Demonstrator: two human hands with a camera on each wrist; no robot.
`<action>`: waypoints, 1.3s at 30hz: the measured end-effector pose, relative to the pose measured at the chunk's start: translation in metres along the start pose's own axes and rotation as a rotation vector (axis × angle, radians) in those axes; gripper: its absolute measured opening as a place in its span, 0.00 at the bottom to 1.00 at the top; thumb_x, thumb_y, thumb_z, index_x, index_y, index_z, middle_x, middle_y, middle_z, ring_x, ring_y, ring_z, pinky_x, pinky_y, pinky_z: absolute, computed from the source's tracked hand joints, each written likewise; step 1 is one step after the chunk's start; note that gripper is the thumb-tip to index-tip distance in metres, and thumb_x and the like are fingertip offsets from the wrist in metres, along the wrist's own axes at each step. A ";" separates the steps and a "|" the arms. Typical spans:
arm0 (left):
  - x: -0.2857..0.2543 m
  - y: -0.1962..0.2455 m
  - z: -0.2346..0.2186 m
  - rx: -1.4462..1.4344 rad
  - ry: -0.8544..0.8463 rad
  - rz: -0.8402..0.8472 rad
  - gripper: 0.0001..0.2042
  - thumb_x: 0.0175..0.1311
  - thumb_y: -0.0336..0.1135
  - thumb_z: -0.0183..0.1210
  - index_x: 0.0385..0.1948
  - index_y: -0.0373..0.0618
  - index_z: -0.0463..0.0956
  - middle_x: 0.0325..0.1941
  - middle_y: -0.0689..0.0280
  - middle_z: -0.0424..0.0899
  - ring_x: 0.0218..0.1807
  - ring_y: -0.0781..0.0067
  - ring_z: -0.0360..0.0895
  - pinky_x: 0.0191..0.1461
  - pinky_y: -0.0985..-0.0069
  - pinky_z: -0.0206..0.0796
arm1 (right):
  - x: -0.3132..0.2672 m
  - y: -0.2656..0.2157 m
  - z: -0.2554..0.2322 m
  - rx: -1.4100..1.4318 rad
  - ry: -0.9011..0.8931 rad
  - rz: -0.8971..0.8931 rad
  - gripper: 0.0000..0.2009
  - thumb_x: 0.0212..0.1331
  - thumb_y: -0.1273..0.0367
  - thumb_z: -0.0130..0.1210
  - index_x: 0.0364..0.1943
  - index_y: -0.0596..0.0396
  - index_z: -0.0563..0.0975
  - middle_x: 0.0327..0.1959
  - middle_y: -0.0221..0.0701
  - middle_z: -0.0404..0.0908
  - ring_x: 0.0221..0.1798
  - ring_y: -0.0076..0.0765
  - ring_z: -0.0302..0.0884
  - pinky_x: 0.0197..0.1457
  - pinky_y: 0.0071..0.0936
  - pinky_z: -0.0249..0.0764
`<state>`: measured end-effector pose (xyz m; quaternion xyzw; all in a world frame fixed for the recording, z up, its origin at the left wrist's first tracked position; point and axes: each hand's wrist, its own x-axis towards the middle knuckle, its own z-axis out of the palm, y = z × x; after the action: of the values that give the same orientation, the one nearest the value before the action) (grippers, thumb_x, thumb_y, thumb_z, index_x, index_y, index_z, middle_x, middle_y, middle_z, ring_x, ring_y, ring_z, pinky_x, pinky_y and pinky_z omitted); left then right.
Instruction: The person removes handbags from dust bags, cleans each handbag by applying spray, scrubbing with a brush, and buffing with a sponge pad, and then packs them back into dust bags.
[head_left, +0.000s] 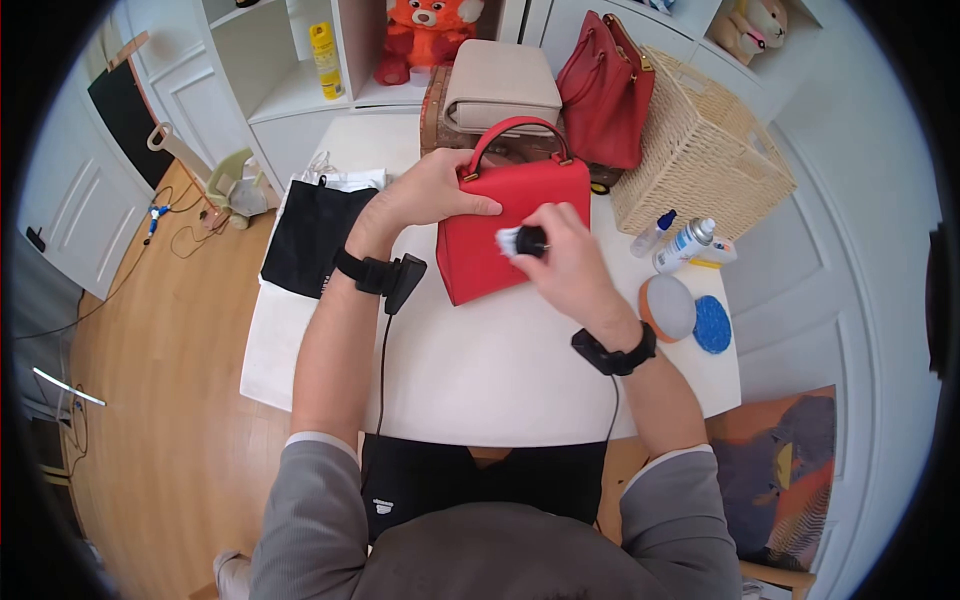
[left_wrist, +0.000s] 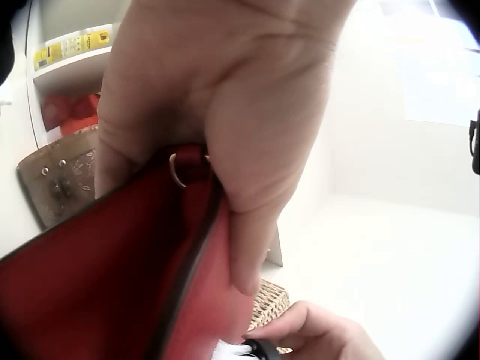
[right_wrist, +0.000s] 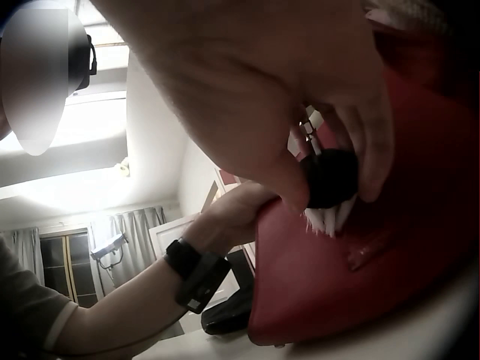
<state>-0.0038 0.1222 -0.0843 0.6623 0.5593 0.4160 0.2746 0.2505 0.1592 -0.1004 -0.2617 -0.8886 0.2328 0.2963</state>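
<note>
White table (head_left: pixel 480 400) below, shelf unit (head_left: pixel 285 75) behind. L hand (head_left: pixel 430 190) grips the bag (head_left: pixel 480 265) at its top L corner, thumb on the front, other fingers round the back; R hand (head_left: pixel 575 265) pinches a brush (head_left: pixel 531 241) by its blk top, white bristles at the front panel. Bag's on the table, handle up. I'd brace w/ the L so the panel can't slide or fold, and use short, light strokes w/ bristle tips only, since pressing could scuff or dent it. Worth watching the shiny patch (right_wrist: pixel 364 256) by the bristles (wet or just glare, can't tell). Farther out: can (head_left: pixel 682 247), round pad (head_left: pixel 667 308) and blue pad (head_left: pixel 712 324) on the R, blk pouch (head_left: pixel 310 235) on the L, basket (head_left: pixel 690 150) behind R.
</note>
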 end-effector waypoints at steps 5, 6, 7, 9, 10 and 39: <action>-0.002 0.020 0.000 0.122 0.057 -0.186 0.27 0.57 0.38 0.79 0.56 0.35 0.81 0.45 0.59 0.90 0.47 0.70 0.86 0.55 0.71 0.78 | 0.000 0.049 -0.048 -0.367 0.292 0.076 0.20 0.54 0.73 0.72 0.48 0.58 0.74 0.49 0.48 0.76 0.49 0.65 0.80 0.50 0.52 0.79; 0.000 0.018 0.002 0.114 0.057 -0.178 0.27 0.57 0.38 0.79 0.56 0.35 0.81 0.45 0.59 0.90 0.47 0.70 0.86 0.55 0.71 0.78 | -0.003 0.051 -0.046 -0.378 0.294 0.076 0.20 0.54 0.73 0.72 0.48 0.58 0.74 0.49 0.48 0.76 0.49 0.65 0.80 0.50 0.52 0.79; 0.002 0.011 0.003 0.121 0.059 -0.144 0.27 0.57 0.38 0.79 0.56 0.34 0.81 0.46 0.58 0.90 0.48 0.69 0.86 0.56 0.70 0.78 | -0.005 0.050 -0.042 -0.379 0.264 0.026 0.20 0.54 0.73 0.72 0.48 0.58 0.74 0.49 0.48 0.75 0.49 0.65 0.80 0.50 0.52 0.79; 0.004 0.004 0.005 0.126 0.061 -0.111 0.27 0.57 0.38 0.79 0.56 0.34 0.81 0.46 0.57 0.90 0.49 0.67 0.87 0.57 0.69 0.78 | -0.011 0.041 -0.022 -0.351 0.189 -0.016 0.22 0.54 0.73 0.72 0.49 0.58 0.73 0.49 0.47 0.75 0.50 0.66 0.79 0.50 0.52 0.78; 0.004 0.002 0.006 0.125 0.079 -0.097 0.28 0.57 0.39 0.79 0.56 0.34 0.81 0.47 0.56 0.90 0.49 0.66 0.87 0.57 0.69 0.78 | -0.014 0.031 -0.010 -0.298 0.128 0.000 0.22 0.54 0.73 0.72 0.50 0.57 0.73 0.49 0.47 0.75 0.50 0.65 0.79 0.50 0.52 0.79; 0.010 -0.018 0.004 0.201 0.178 -0.103 0.29 0.53 0.43 0.80 0.53 0.35 0.80 0.44 0.54 0.90 0.47 0.63 0.88 0.56 0.67 0.80 | -0.036 -0.003 0.047 -0.146 -0.064 -0.025 0.22 0.55 0.75 0.69 0.52 0.56 0.70 0.50 0.50 0.72 0.48 0.68 0.80 0.49 0.54 0.79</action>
<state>-0.0088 0.1363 -0.0987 0.6173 0.6537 0.4003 0.1771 0.2440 0.1226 -0.1468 -0.2637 -0.9155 0.1718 0.2507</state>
